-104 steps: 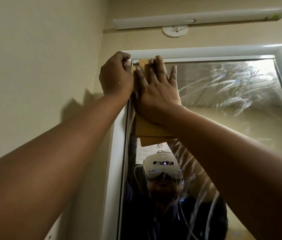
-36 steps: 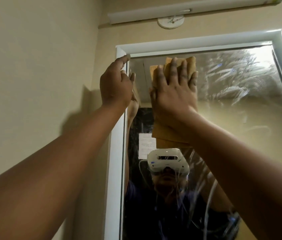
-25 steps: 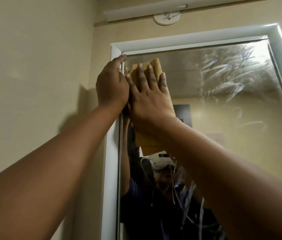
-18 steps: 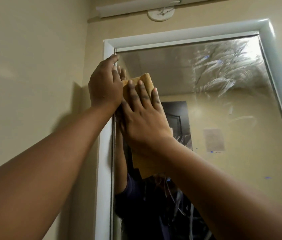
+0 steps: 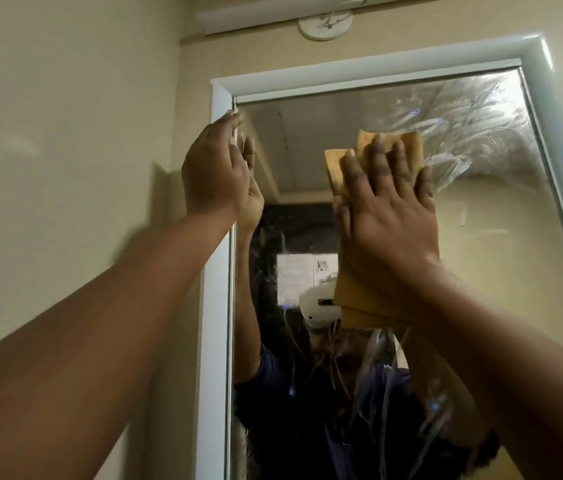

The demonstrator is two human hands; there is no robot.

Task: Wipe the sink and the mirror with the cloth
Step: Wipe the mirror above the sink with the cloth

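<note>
Cloth (image 5: 370,292) now pinned flat on the mirror (image 5: 342,140) glass under my right hand (image 5: 387,216), fingers spread, swept rightward off the left edge toward the smeared corner, while my open left hand (image 5: 217,168) braces on the frame (image 5: 219,98).

No text, label, brand or number can be read anywhere in the view. The only thing bearing print is a white paper sheet (image 5: 295,278) seen as a reflection in the white-framed wall mirror (image 5: 342,140), low and left of the mirror's middle, against a dark door; its lines are too small and blurred to make out. The small dark mark on the reflected white headset (image 5: 318,306) just below that sheet is likewise illegible.
</note>
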